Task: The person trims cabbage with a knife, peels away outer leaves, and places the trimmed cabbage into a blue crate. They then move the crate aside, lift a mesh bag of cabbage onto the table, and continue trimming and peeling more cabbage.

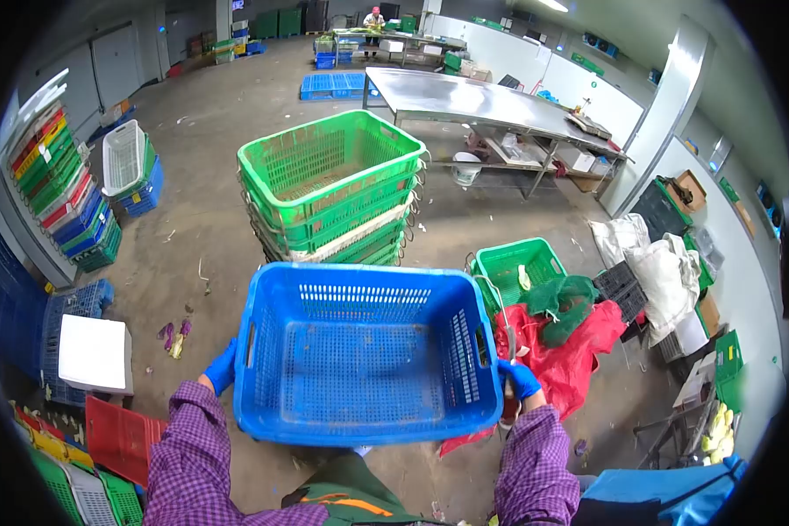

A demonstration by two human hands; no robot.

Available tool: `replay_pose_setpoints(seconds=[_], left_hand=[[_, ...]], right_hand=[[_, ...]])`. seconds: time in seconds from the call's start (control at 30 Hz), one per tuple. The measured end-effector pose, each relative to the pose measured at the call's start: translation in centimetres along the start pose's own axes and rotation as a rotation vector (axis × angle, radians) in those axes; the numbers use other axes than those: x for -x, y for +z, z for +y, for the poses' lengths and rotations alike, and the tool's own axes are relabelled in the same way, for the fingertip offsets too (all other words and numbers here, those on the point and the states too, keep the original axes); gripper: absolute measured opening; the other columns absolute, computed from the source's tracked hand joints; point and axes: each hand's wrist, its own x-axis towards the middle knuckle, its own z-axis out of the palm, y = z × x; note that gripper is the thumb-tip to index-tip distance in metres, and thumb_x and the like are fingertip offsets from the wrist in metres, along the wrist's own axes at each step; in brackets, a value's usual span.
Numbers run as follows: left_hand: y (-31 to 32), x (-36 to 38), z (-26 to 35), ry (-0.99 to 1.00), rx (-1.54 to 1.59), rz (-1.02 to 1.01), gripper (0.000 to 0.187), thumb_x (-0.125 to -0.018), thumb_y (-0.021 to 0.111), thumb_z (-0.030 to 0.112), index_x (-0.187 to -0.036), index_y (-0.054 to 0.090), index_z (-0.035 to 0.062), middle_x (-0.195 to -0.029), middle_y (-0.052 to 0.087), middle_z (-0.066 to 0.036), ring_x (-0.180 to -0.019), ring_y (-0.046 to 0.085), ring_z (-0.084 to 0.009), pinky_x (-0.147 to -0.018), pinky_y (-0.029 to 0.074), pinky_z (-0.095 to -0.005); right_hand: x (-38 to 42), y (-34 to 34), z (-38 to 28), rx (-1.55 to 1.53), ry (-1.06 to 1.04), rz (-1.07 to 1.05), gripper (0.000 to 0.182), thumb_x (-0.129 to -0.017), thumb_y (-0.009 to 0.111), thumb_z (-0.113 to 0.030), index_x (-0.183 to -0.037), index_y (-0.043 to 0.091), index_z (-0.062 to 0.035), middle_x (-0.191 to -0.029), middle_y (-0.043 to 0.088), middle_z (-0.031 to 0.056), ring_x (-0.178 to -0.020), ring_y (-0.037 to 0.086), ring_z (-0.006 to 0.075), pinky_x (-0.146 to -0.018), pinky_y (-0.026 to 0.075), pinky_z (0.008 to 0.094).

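Observation:
An empty blue plastic crate (359, 368) with slotted sides is held in front of my body, its inside facing up. My left hand (223, 368), in a blue glove, grips its left end by the handle slot. At the right end my right hand (522, 379), also blue-gloved, holds the crate's side. Just beyond stands a stack of green crates (333, 197), the top one empty. To the right of the blue crate, a smaller green crate (519, 267) with a pale leaf in it stands beside green netting (563, 309) and red sacks (579, 359).
A long steel table (500, 105) stands beyond the stack, with a white bucket (466, 171) near it. White sacks (666, 280) lie at the right. A white foam box (95, 353) and stacked crates (70, 193) are at the left. A person (373, 19) stands far back.

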Motion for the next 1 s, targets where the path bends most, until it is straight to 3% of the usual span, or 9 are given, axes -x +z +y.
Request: replay_pose_setpoints(seconds=[0.07, 0.3, 0.5, 0.63, 0.7, 0.73, 0.8, 0.87, 1.0], left_hand=[[1.1, -0.3, 0.9, -0.038, 0.075, 0.003, 0.069, -0.091, 0.031, 0.06, -0.136, 0.039, 0.0088, -0.135, 0.045, -0.011, -0.119, 0.047, -0.0253, -0.099, 0.04, -0.0381], [0.6, -2.6, -0.4, -0.121, 0.295, 0.06, 0.062, -0.093, 0.034, 0.054, -0.133, 0.043, 0.0082, -0.13, 0.049, -0.013, -0.114, 0.05, -0.0262, -0.096, 0.042, -0.041], [0.6, -2.2, 0.0, -0.102, 0.31, 0.085, 0.062, -0.093, 0.035, 0.054, -0.133, 0.043, 0.0077, -0.13, 0.049, -0.014, -0.114, 0.051, -0.0261, -0.096, 0.043, -0.0412], [0.9, -1.8, -0.5, -0.09, 0.327, 0.104, 0.062, -0.093, 0.035, 0.054, -0.133, 0.043, 0.0073, -0.129, 0.05, -0.014, -0.113, 0.051, -0.0261, -0.095, 0.043, -0.0413], [1.1, -1.7, -0.5, -0.069, 0.329, 0.103, 0.062, -0.092, 0.035, 0.054, -0.133, 0.043, 0.0071, -0.129, 0.05, -0.014, -0.113, 0.051, -0.0261, -0.095, 0.043, -0.0414], [1.1, -1.6, -0.1, -0.052, 0.32, 0.102, 0.062, -0.092, 0.036, 0.054, -0.132, 0.043, 0.007, -0.129, 0.05, -0.014, -0.113, 0.051, -0.0261, -0.095, 0.043, -0.0414], [1.1, -0.1, 0.8, -0.021, 0.297, 0.109, 0.062, -0.092, 0.036, 0.054, -0.132, 0.043, 0.0068, -0.129, 0.05, -0.014, -0.113, 0.052, -0.0261, -0.095, 0.043, -0.0415], [0.9, 2.0, 2.5, 0.012, 0.235, 0.125, 0.062, -0.092, 0.036, 0.054, -0.132, 0.043, 0.0067, -0.129, 0.05, -0.014, -0.113, 0.052, -0.0261, -0.095, 0.043, -0.0416], [0.5, 4.1, 5.9, 0.054, 0.108, 0.062, 0.062, -0.092, 0.036, 0.054, -0.132, 0.043, 0.0063, -0.129, 0.05, -0.014, -0.112, 0.052, -0.026, -0.094, 0.044, -0.0417]], right_hand=[[-1.4, 0.1, 0.9, -0.07, 0.067, 0.05, 0.035, -0.089, 0.055, -0.034, -0.107, 0.061, -0.0043, -0.091, 0.068, 0.0118, -0.069, 0.066, 0.0221, -0.065, 0.056, 0.0331], [-4.7, -1.7, 1.7, -0.304, 0.15, -0.007, 0.041, -0.089, 0.056, -0.028, -0.12, 0.052, -0.0012, -0.093, 0.067, 0.0116, -0.074, 0.066, 0.0214, -0.066, 0.057, 0.0327], [-5.1, -2.2, 1.2, -0.33, 0.255, -0.18, 0.035, -0.091, 0.051, -0.024, -0.115, 0.053, 0.0005, -0.092, 0.065, 0.0147, -0.073, 0.065, 0.0216, -0.065, 0.057, 0.0304], [-3.5, -0.1, 1.0, -0.306, 0.182, 0.067, 0.03, -0.09, 0.051, -0.023, -0.109, 0.056, -0.0001, -0.087, 0.066, 0.0121, -0.066, 0.065, 0.019, -0.057, 0.056, 0.0287], [-3.8, -1.7, 1.3, -0.428, 0.233, -0.309, 0.026, -0.09, 0.052, -0.024, -0.103, 0.058, -0.002, -0.087, 0.066, 0.0107, -0.068, 0.065, 0.0185, -0.057, 0.055, 0.029], [-3.6, -2.3, 1.2, -0.345, 0.239, -0.252, 0.023, -0.089, 0.053, -0.024, -0.099, 0.059, -0.0039, -0.086, 0.066, 0.0091, -0.07, 0.064, 0.0176, -0.059, 0.055, 0.0279], [-0.6, -1.3, 0.1, -0.291, 0.065, -0.002, 0.03, -0.09, 0.054, -0.026, -0.108, 0.058, -0.0023, -0.09, 0.065, 0.0116, -0.073, 0.064, 0.0209, -0.065, 0.055, 0.0317], [3.2, -1.9, -2.2, -0.365, 0.072, -0.227, 0.038, -0.091, 0.052, -0.026, -0.118, 0.053, 0.0004, -0.101, 0.063, 0.0149, -0.087, 0.064, 0.0232, -0.079, 0.053, 0.0348], [11.9, 1.9, -4.1, -0.382, -0.121, -0.155, 0.03, -0.095, 0.045, -0.021, -0.116, 0.055, -0.0021, -0.098, 0.064, 0.0109, -0.084, 0.063, 0.0164, -0.073, 0.052, 0.027]])
